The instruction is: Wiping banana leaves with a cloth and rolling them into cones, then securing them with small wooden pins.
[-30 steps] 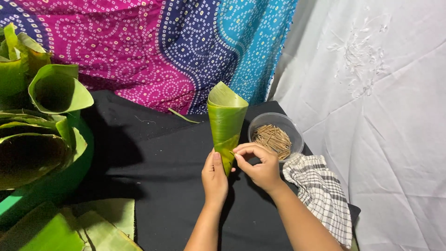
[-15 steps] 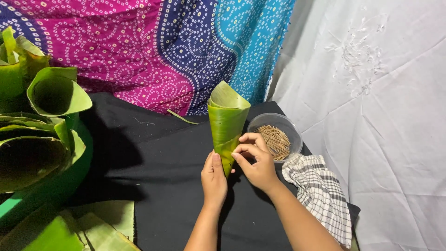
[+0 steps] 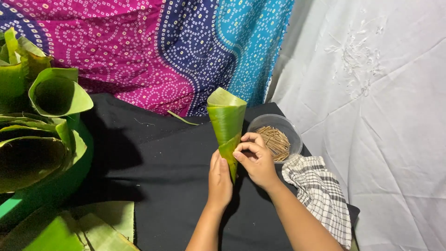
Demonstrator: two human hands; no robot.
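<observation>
Two hands hold one rolled banana-leaf cone [image 3: 226, 118] upright over the black cloth [image 3: 153, 153] that covers the desk. The cone's wide mouth points up and its narrow tip points down between the hands.

The left hand [image 3: 219, 179] is closed around the lower tip of the cone from the left, thumb lying along the seam. The right hand [image 3: 255, 160] is closed in a pinch, its fingertips [image 3: 239, 149] pressing the overlapping leaf edge on the cone's right side. Whether a stick is held in that pinch cannot be told.

A clear round bowl [image 3: 260, 122] of thin wooden sticks [image 3: 275, 142] stands just right of the cone, close behind the right hand. A checked cloth [image 3: 320, 195] lies beside the bowl, under the right forearm.

Several finished leaf cones [image 3: 55, 95] are stacked at the left edge, with flat leaf pieces [image 3: 93, 230] lying near the lower left. A patterned pink and blue fabric [image 3: 153, 46] hangs behind, and a white fabric [image 3: 381, 93] on the right.
</observation>
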